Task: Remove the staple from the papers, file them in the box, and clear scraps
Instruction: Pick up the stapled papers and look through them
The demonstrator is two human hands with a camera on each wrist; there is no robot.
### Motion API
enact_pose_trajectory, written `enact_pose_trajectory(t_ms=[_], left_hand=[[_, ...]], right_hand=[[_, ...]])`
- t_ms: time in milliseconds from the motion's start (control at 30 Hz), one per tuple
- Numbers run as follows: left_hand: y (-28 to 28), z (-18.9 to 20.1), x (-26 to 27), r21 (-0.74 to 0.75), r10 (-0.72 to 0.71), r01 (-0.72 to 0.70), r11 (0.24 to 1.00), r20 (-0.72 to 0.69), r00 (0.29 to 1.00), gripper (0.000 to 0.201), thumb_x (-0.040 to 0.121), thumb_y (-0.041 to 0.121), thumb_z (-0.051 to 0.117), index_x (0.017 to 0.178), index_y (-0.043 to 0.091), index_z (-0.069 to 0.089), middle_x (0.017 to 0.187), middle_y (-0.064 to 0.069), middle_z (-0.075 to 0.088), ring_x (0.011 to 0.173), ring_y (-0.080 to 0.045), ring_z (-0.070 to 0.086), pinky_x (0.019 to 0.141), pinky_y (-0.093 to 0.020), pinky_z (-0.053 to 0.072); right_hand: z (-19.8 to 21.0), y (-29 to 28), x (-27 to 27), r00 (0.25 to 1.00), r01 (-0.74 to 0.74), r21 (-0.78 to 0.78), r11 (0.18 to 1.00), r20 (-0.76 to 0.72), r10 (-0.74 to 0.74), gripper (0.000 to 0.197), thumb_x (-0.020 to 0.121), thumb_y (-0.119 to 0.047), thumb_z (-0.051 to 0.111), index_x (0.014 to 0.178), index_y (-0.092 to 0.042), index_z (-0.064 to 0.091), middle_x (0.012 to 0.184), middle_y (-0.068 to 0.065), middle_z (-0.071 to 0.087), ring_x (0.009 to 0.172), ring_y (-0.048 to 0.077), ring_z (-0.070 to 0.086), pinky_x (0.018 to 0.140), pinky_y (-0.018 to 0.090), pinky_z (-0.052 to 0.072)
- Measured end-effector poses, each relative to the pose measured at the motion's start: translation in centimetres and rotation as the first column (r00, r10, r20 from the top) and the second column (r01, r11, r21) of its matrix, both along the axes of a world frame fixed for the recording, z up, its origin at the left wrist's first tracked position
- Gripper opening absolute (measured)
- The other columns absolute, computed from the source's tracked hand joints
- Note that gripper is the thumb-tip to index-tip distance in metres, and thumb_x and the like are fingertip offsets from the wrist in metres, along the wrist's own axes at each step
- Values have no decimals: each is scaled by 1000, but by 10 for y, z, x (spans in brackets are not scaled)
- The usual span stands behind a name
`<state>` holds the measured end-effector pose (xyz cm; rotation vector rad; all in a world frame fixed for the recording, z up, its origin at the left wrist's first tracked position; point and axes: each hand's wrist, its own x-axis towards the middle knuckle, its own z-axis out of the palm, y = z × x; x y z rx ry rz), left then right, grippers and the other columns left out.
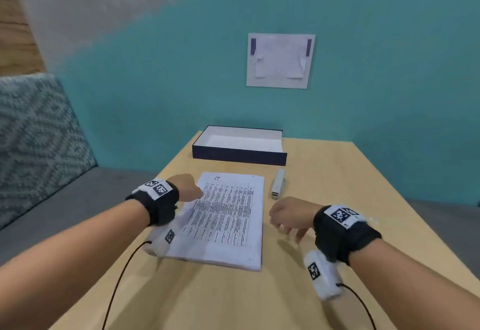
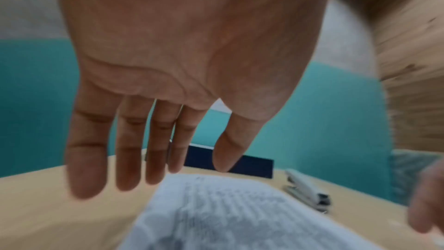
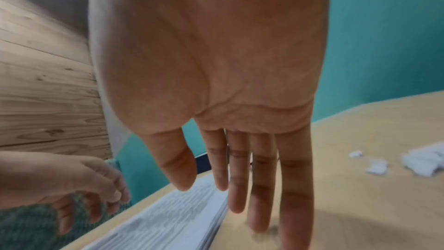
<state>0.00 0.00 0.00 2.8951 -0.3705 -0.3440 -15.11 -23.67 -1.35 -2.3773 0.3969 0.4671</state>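
Wooden table (image 1: 324,174) carries everything in the head view. At the middle lies the stack of papers (image 1: 226,220), flat, with printed rows too small to read and a short handwritten mark at its 12 o'clock edge that I cannot make out. The dark box (image 1: 239,155) stands open at 12 o'clock from the papers, its white inside showing no sheets. A silver staple tool (image 1: 278,183) lies at 1 o'clock, just beside the papers. The left hand (image 1: 185,187) is at 9 o'clock over the paper edge; the right hand (image 1: 288,215) is at 3 o'clock, apart from the stack.

From the left wrist, the left hand (image 2: 168,54) is spread wide with straight fingers and holds nothing, above the papers (image 2: 228,212); the box (image 2: 252,164) and staple tool (image 2: 305,189) are behind.

From the right wrist, the right hand (image 3: 216,64) is also wide and carries nothing, fingertips near the paper edge (image 3: 173,214). White scraps (image 3: 420,161) lie at 3 o'clock on the table.

I judge that the work is at its beginning: no tool taken, nothing filed, scraps not cleared. The staple itself I cannot see
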Motion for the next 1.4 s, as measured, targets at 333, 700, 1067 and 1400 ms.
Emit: enact_pose_trajectory(t_ms=[333,700,1067,1400], left_hand=[[-2,-10,-6,-14,123,-128,992,-201,972,45,99,20,58,138,-2,59,139,-18,64,116,-31,65,94,-35,52],[4,-14,-8,-165,60,-83,983,-138,989,37,104,12,51,136,-3,63,126,-16,65,101,-25,56,76,-29,48],[49,17,-45,-909,1,-252,332,-267,964,25,92,-14,49,108,2,59,116,-32,70,92,-29,66,84,-40,52],[-4,59,-75,-993,-14,31,113,30,999,36,98,-1,58,130,16,63,117,2,78,110,-20,74,87,-30,58]], right_hand=[[-6,45,15,978,-106,-192,976,-198,68,20,84,-21,54,97,-7,56,82,12,62,73,30,55,80,38,51],[-9,49,15,979,-129,-254,959,-187,82,11,88,-18,53,89,-7,53,74,8,58,58,22,47,73,32,45],[13,20,21,807,261,616,744,284,-518,70,82,-25,69,143,-16,36,129,7,56,109,28,61,82,41,55],[81,30,-9,378,46,630,775,707,-597,16,92,-2,50,94,-11,63,79,0,61,63,12,50,56,27,42]])
